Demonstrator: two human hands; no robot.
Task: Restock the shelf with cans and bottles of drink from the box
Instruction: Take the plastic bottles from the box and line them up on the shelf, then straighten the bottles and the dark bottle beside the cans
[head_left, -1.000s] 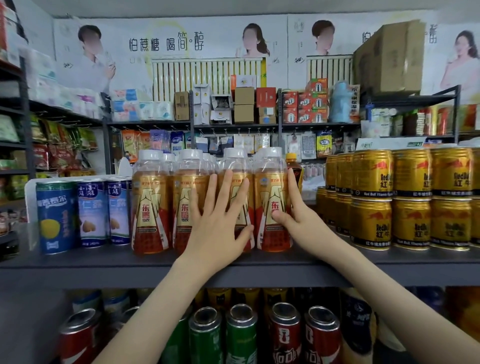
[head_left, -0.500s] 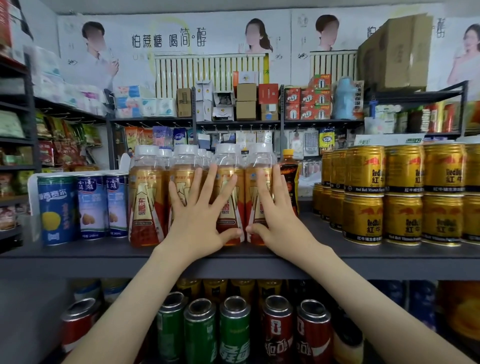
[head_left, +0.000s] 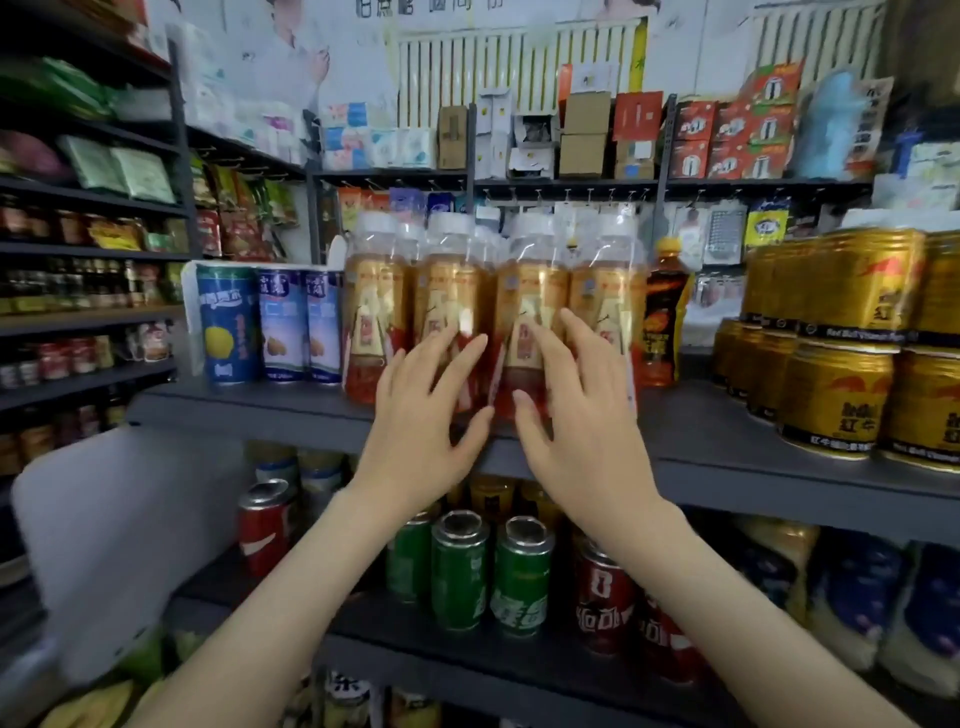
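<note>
1. Left hand (head_left: 421, 415): the fingers (head_left: 441, 353) are straight and spread wide, palm toward the shelf front. Nothing is gripped. The fingertips lie over the lower labels of the middle bottles. The motion blur hides whether they touch.
2. Right hand (head_left: 576, 426): the fingers (head_left: 579, 338) are likewise straight and fanned apart, and hold nothing. The fingertips overlap the labels of the two right-hand front bottles. Contact cannot be confirmed. The two thumbs point toward each other with a narrow gap between them.
3. Bottles (head_left: 374, 312): clear plastic, white caps, amber drink, gold labels with a red lower band. They stand upright and packed side by side near the front edge of the grey upper shelf (head_left: 249, 410).
4. Position: the bottles stand between the blue cans (head_left: 228, 322) on the left and one dark bottle (head_left: 662, 322) with an orange cap on the right.
5. Count, upper shelf: four bottles in the front row, with further white caps behind them, number unclear. Three blue cans are visible. The gold cans (head_left: 836, 400) are stacked two tiers high; the total cannot be counted.
6. Count, lower shelf (head_left: 467, 660): three green cans (head_left: 460, 577) and at least three red cans (head_left: 605, 608).
</note>
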